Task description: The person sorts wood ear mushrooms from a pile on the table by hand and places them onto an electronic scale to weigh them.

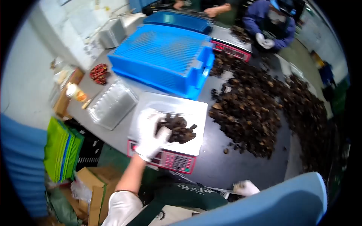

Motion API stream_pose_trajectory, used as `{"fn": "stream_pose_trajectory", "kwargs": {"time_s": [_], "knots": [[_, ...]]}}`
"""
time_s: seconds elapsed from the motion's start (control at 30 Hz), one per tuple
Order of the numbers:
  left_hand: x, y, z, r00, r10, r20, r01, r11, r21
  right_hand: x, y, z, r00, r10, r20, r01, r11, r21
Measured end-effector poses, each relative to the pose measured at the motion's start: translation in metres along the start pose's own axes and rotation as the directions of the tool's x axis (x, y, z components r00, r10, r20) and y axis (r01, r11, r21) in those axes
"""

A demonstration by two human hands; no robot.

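My left hand (151, 133), in a white glove and blurred, is over the left side of a scale's pale pan (194, 109). Its thumb and fingers are apart beside a small pile of dark, wrinkled pieces (179, 129), which look like dried fungus. Whether a clear tray lies under this pile is hard to tell. The scale's red-edged keypad (177, 162) faces me. At the near table edge, my right hand (247, 188), also gloved, is closed around something small that I cannot make out.
An upturned blue crate (162, 51) stands behind the scale, clear trays (113, 103) left of it. Large dark heaps (249, 109) cover the right side. Red items (99, 74) and a bottle (76, 92) sit far left. A co-worker (269, 24) is at the back right.
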State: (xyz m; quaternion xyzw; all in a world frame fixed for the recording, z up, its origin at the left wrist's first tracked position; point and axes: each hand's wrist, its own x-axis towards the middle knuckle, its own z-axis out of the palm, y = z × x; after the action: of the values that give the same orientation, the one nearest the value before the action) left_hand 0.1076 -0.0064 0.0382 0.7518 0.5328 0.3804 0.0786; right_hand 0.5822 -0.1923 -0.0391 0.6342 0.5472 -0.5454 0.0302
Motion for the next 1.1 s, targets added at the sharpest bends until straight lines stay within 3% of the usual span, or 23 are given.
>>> {"fn": "stream_pose_trajectory", "kwargs": {"time_s": [0.03, 0.07, 0.13, 0.2, 0.27, 0.33, 0.37, 0.47, 0.5, 0.53, 0.63, 0.67, 0.73, 0.77, 0.8, 0.87, 0.93, 1.07, 1.1], "knots": [[0.005, -0.011, 0.007, 0.988, -0.026, -0.151, 0.05, 0.986, 0.159, 0.002, -0.015, -0.001, 0.973, -0.053, -0.225, 0.053, 0.999, -0.008], [0.007, -0.025, 0.011, 0.979, -0.142, -0.144, 0.169, 0.965, 0.2, 0.008, -0.033, -0.002, 0.893, -0.107, -0.438, 0.101, 0.994, -0.037], [0.003, -0.056, 0.022, 0.97, -0.241, -0.013, 0.234, 0.926, 0.296, 0.045, -0.015, -0.003, 0.639, -0.3, -0.708, 0.29, 0.947, -0.14], [-0.003, -0.066, 0.036, 0.931, -0.343, 0.122, 0.308, 0.921, 0.239, 0.079, -0.006, -0.011, 0.43, -0.358, -0.829, 0.19, 0.933, -0.304], [-0.011, -0.062, 0.044, 0.951, -0.286, 0.12, 0.224, 0.902, 0.37, 0.111, -0.01, -0.013, 0.179, -0.334, -0.925, 0.078, 0.942, -0.325], [-0.011, -0.06, 0.043, 0.943, -0.32, 0.089, 0.288, 0.922, 0.259, 0.134, -0.021, -0.01, 0.249, -0.314, -0.916, 0.062, 0.949, -0.308], [-0.012, -0.058, 0.043, 0.953, -0.294, 0.072, 0.268, 0.931, 0.249, 0.139, -0.031, 0.002, 0.227, -0.394, -0.891, -0.115, 0.897, -0.426], [-0.006, -0.041, 0.033, 0.96, -0.28, -0.018, 0.28, 0.947, 0.157, 0.14, -0.042, 0.02, 0.365, -0.482, -0.797, 0.135, 0.874, -0.467], [-0.005, -0.036, 0.031, 0.982, -0.165, -0.096, 0.184, 0.95, 0.252, 0.139, -0.044, 0.023, 0.356, -0.504, -0.787, 0.199, 0.864, -0.463], [-0.003, -0.021, 0.027, 0.981, -0.166, -0.096, 0.186, 0.948, 0.257, 0.139, -0.039, 0.02, 0.336, -0.556, -0.76, 0.262, 0.831, -0.491], [0.001, 0.04, 0.023, 0.99, 0.062, -0.126, -0.055, 0.997, 0.057, 0.134, -0.025, 0.014, 0.322, -0.413, -0.852, 0.42, 0.869, -0.262], [0.001, 0.062, 0.027, 0.99, 0.122, -0.073, -0.126, 0.991, -0.048, 0.128, -0.025, 0.009, 0.334, -0.311, -0.89, 0.482, 0.868, -0.123], [-0.016, 0.091, 0.057, 0.982, 0.164, 0.089, -0.129, 0.942, -0.31, 0.112, -0.025, -0.002, 0.371, -0.251, -0.894, 0.522, 0.852, -0.022], [-0.022, 0.107, 0.071, 0.947, 0.229, 0.227, -0.154, 0.94, -0.305, 0.1, -0.022, -0.01, 0.607, -0.168, -0.777, 0.436, 0.888, 0.149], [-0.031, 0.116, 0.091, 0.885, 0.274, 0.377, -0.16, 0.938, -0.307, 0.088, -0.023, -0.016, 0.607, -0.171, -0.776, 0.436, 0.888, 0.146], [-0.043, 0.125, 0.136, 0.821, 0.359, 0.445, -0.171, 0.897, -0.408, 0.069, -0.023, -0.026, 0.706, -0.203, -0.678, 0.297, 0.954, 0.024], [-0.056, 0.118, 0.193, 0.821, 0.402, 0.406, -0.209, 0.872, -0.442, 0.064, -0.009, -0.03, 0.707, -0.118, -0.697, 0.215, 0.975, 0.053], [-0.044, 0.125, 0.255, 0.813, 0.378, 0.444, -0.233, 0.908, -0.347, 0.065, 0.006, -0.033, 0.502, -0.271, -0.821, 0.117, 0.962, -0.246], [-0.045, 0.123, 0.274, 0.833, 0.338, 0.439, -0.231, 0.932, -0.279, 0.067, 0.002, -0.036, 0.587, -0.208, -0.782, 0.051, 0.974, -0.221]]}}
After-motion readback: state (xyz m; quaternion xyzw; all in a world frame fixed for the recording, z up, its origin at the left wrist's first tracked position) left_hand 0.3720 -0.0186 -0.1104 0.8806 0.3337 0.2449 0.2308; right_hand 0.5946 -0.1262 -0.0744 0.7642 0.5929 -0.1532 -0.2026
